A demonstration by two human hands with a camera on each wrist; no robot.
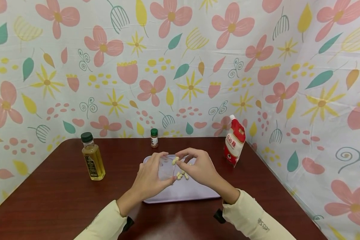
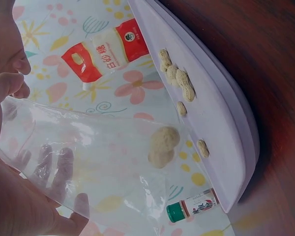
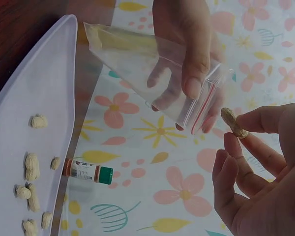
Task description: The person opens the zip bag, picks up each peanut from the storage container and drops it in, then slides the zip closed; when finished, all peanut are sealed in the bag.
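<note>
Between the thumb and fingers of my left hand is a clear zip bag. Its red-striped top edge faces my right hand in the right wrist view. Through the bag's film, the left wrist view shows a blurred peanut near the far end. My right hand pinches another peanut with thumb and fingertips, close beside the bag's top edge. Below both hands lies a pale lilac tray, where several unshelled peanuts are scattered.
On the dark wooden table, an oil bottle with a dark cap stands at the left. A small green-capped spice jar is behind the tray. Right of it stands a red and white pouch. Flower-patterned cloth hangs behind and at the right.
</note>
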